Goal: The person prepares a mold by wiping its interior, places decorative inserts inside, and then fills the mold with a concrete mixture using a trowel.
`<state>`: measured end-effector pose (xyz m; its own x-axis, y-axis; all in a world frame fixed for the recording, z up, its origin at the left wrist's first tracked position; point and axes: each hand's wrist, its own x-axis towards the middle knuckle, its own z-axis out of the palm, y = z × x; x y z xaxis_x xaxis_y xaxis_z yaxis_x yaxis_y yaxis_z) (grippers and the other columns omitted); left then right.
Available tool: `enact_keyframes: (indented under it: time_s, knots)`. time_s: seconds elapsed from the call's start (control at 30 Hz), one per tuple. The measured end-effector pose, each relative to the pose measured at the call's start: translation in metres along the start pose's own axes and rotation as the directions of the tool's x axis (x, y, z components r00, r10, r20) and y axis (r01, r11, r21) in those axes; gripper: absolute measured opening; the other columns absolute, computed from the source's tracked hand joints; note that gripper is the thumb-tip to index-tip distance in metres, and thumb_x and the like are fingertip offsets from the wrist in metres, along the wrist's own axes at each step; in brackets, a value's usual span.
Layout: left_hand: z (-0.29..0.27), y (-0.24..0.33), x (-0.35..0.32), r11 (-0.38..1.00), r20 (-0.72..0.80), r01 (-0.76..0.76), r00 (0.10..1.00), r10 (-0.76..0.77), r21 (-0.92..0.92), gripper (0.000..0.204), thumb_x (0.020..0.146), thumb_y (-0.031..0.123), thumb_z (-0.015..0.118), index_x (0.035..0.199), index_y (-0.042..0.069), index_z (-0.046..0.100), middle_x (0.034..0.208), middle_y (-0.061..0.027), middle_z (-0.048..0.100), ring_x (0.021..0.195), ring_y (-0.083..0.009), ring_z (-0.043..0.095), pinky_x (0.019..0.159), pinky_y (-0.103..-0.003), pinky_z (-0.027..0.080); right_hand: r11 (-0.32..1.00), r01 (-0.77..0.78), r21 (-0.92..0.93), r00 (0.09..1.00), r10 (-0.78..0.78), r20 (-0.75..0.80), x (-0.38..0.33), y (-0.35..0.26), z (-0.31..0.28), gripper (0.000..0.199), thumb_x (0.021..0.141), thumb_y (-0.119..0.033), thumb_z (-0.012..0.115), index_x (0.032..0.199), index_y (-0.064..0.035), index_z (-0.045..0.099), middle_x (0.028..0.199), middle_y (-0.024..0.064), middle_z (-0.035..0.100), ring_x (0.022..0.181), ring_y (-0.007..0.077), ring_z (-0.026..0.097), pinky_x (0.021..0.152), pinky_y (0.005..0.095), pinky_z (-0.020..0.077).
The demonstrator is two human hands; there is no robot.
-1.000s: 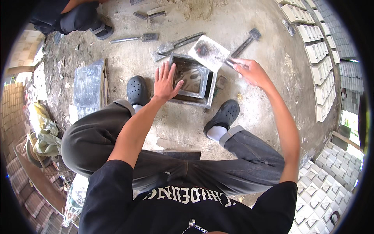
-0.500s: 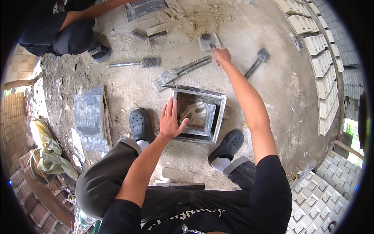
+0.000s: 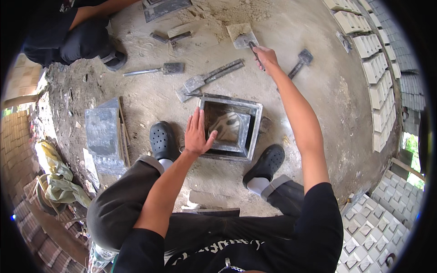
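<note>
My right hand (image 3: 266, 60) is closed around the handle of a trowel (image 3: 239, 36). Its flat, squarish blade rests at the edge of a patch of loose sandy powder (image 3: 241, 14), with some powder seemingly on it. My left hand (image 3: 197, 136) lies flat along the left rim of a square metal mould (image 3: 258, 123), its fingers stretched out and thumb pointing inward. Inside the mould is a smaller square frame (image 3: 244, 129) around a recessed pattern of curved shapes. The mould sits on the ground between my feet.
Beyond the mould lie a long metal tool (image 3: 214, 77), a flat scraper (image 3: 173, 68) and a dark-headed tool (image 3: 305, 57). Stacked plates (image 3: 104, 136) lie left. Pale blocks (image 3: 378, 73) line the right side. Another person's leg (image 3: 84, 48) is at the upper left.
My right hand has drawn slightly nearer and to the right, and the trowel's blade has turned and shifted up into the powder's edge. My left hand stays on the mould's rim.
</note>
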<state>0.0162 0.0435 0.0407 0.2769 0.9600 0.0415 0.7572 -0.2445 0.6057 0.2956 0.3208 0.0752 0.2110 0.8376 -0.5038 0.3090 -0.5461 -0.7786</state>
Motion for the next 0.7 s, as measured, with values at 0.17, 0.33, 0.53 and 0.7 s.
enact_keyframes:
  time_s: [0.17, 0.33, 0.53, 0.7]
  knots:
    - [0.002, -0.008, 0.0, 0.998, -0.038, -0.068, 0.997, 0.068, 0.004, 0.077, 0.096, 0.039, 0.047, 0.149, -0.007, 0.016, 0.156, -0.0281, 0.018, 0.146, -0.0399, 0.018, 0.118, -0.048, 0.015, 0.999, 0.014, -0.031, 0.994, -0.011, 0.107, -0.113, -0.001, -0.066, 0.045, 0.094, -0.026, 0.061, 0.134, -0.006, 0.056, 0.072, 0.004, 0.061, 0.044, 0.0078, 0.047, 0.036, 0.0248, 0.0376]
    - [-0.003, -0.005, 0.051, 0.965, -0.311, -0.252, 0.925, 0.218, -0.074, 0.052, 0.1, 0.027, 0.039, 0.143, -0.004, 0.038, 0.148, -0.0234, 0.038, 0.14, -0.039, 0.032, 0.115, -0.047, 0.023, 0.987, -0.051, -0.153, 0.982, 0.077, 0.17, -0.239, 0.001, -0.11, 0.046, 0.095, -0.026, 0.06, 0.136, -0.0049, 0.054, 0.072, 0.0036, 0.061, 0.043, 0.006, 0.046, 0.035, 0.0221, 0.0354]
    - [-0.018, 0.009, 0.14, 0.792, 0.019, -0.009, 0.999, 0.027, -0.611, 0.058, 0.104, 0.038, 0.025, 0.115, -0.001, 0.066, 0.125, -0.0243, 0.06, 0.122, -0.0383, 0.052, 0.11, -0.041, 0.033, 0.973, -0.188, -0.136, 0.923, 0.222, 0.315, -0.328, 0.007, -0.103, 0.045, 0.097, -0.024, 0.058, 0.136, -0.0029, 0.053, 0.073, 0.0029, 0.058, 0.043, 0.0056, 0.045, 0.034, 0.0214, 0.0345]
    - [-0.002, 0.027, 0.16, 0.806, 0.258, 0.04, 0.956, 0.141, -0.59, 0.069, 0.102, 0.049, 0.019, 0.116, 0.003, 0.069, 0.131, -0.0251, 0.057, 0.127, -0.0364, 0.048, 0.111, -0.04, 0.032, 0.953, -0.278, -0.121, 0.886, 0.303, 0.35, -0.343, 0.027, -0.086, 0.044, 0.097, -0.024, 0.057, 0.135, -0.0025, 0.054, 0.075, 0.0032, 0.057, 0.045, 0.0071, 0.045, 0.035, 0.0232, 0.0345]
